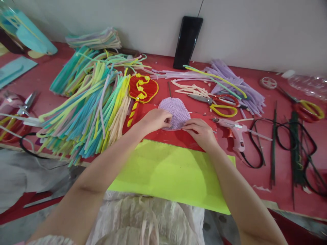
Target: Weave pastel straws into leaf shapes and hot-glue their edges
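A lilac fan-shaped piece [176, 110] made of slanting rows of pipe cleaners lies on a red sheet, with a thin dark stem pointing away from me. My left hand [158, 119] is closed, its curled fingers pinching at the near left part of the piece. At the near right edge, my right hand [200, 132] pinches the rim between thumb and fingertips. What exactly sits between the fingertips is partly hidden. To the left lies a finished-looking red fan [143, 89] with yellow trim and a striped handle. A lime-green sheet [176, 173] hangs over the table edge before me.
A big heap of coloured pipe cleaners [89, 105] fills the left. Lilac pipe cleaners [230, 85], scissors [223, 106] and a pink glue gun [237, 132] with its black cord lie right. A phone [188, 42] leans on the wall; more scissors [306, 109] lie far right.
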The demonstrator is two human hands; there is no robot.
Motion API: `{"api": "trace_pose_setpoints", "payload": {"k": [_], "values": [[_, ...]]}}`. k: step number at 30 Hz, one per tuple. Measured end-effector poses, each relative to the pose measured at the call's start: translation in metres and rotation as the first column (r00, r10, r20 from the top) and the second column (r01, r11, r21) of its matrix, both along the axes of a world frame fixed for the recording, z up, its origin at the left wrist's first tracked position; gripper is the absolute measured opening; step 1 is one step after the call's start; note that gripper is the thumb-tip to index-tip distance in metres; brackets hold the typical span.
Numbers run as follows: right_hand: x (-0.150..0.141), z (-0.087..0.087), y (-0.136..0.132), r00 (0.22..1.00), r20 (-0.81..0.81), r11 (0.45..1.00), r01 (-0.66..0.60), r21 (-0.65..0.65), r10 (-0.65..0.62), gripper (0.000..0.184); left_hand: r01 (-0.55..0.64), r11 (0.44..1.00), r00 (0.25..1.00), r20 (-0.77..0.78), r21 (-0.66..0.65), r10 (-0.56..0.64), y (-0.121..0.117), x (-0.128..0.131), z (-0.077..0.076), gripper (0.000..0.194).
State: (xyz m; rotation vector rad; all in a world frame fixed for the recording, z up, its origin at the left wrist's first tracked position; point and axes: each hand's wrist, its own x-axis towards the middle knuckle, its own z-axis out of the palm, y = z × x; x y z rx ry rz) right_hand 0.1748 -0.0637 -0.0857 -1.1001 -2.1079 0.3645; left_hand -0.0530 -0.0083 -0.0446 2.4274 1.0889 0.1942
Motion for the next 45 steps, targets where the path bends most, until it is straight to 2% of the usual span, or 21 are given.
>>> {"api": "trace_pose_setpoints", "payload": {"k": [7,11,19,26,45], "values": [[0.001,-0.001,0.001,1.0,0.012,1.0,-0.018,0.015,0.018,0.017,-0.024,1.0,0.998,-0.066,-0.011,0.024,-0.006,0.009,0.011,0.006],[0.001,-0.001,0.0,1.0,0.003,1.0,-0.023,0.02,0.023,0.017,-0.041,0.999,0.988,-0.15,0.013,0.042,-0.006,0.015,0.016,0.016],[0.001,-0.001,0.001,0.999,-0.002,0.999,-0.034,0.028,0.034,0.016,-0.017,0.999,0.973,-0.23,-0.046,0.006,0.008,0.018,0.013,0.011],[0.001,0.0,0.001,0.999,0.008,0.998,-0.039,0.044,0.039,0.018,-0.051,0.994,0.954,-0.298,-0.101,0.019,0.011,0.021,0.017,0.017],[0.001,0.0,0.001,1.0,0.015,1.0,-0.017,-0.013,0.017,0.021,-0.07,0.994,0.953,-0.3,-0.087,0.041,0.007,0.022,0.021,0.019]]}}
